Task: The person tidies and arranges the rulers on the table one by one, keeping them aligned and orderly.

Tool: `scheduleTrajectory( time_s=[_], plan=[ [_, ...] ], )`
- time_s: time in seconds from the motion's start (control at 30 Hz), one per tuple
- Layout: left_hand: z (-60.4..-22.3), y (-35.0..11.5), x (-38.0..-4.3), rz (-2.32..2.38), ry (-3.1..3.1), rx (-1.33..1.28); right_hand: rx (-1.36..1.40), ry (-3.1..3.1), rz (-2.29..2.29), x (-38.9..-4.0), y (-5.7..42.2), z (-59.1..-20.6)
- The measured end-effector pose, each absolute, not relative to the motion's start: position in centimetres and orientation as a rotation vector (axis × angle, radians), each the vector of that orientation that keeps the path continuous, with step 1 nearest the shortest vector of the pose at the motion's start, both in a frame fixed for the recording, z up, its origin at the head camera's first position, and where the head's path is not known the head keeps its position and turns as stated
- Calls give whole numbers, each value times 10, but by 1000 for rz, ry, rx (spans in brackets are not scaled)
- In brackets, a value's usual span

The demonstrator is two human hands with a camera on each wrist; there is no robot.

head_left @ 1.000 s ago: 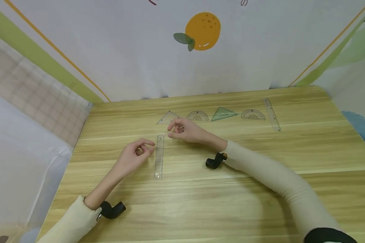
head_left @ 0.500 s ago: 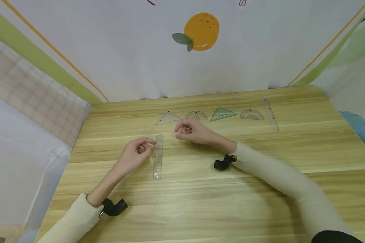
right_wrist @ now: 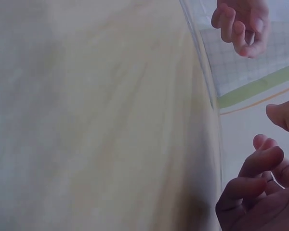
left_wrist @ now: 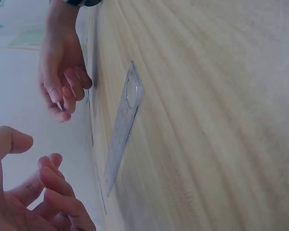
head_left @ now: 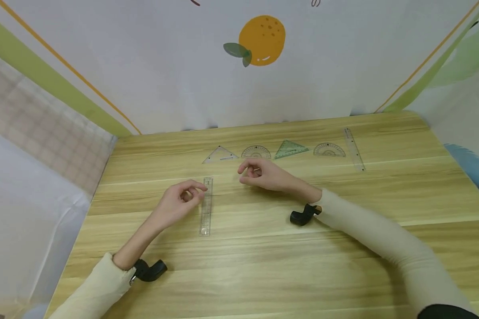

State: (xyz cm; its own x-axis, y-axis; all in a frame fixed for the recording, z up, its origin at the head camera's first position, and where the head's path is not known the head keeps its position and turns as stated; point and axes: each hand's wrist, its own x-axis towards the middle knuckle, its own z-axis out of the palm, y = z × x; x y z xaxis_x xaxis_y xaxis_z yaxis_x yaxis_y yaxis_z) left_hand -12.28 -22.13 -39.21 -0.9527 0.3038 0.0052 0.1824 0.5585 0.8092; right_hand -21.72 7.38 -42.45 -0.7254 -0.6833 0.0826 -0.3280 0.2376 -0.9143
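Observation:
A clear ruler [head_left: 206, 212] with a round lens near one end lies lengthwise on the wooden table. Just left of its far end is my left hand [head_left: 175, 201], fingers loosely curled; the fingertips overlap the ruler's edge in the head view. In the left wrist view, that ruler [left_wrist: 123, 122] lies beyond the hand [left_wrist: 43, 202], whose thumb and fingers are apart with nothing between them. To the ruler's right, my right hand [head_left: 265, 175] hovers over the table, its fingers loosely bent and holding nothing. The right wrist view shows its thumb and fingers [right_wrist: 253, 187] apart too.
Along the back of the table [head_left: 283, 266] lie, left to right, a clear set square [head_left: 213, 157], a protractor [head_left: 256, 152], a green set square [head_left: 290, 150], another protractor [head_left: 329, 150] and a slanted clear ruler [head_left: 355, 149]. Behind them hangs a white cloth [head_left: 175, 66] with a printed orange.
My right hand has drifted right and slightly toward me, away from the near ruler, uncovering the clear set square. The left hand has barely moved and the ruler lies where it was.

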Motion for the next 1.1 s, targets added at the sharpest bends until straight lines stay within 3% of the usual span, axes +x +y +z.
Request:
scheduleTrajectory(
  time_s=[0.77,1.1],
  plan=[
    [-380,-213,-133,1357,2549,591,-904,2162,-1462,-220,118,-401],
    [-379,-211,-139,1340,2536,639,-1011,2179,-1398,-221,133,-397]
  ],
)
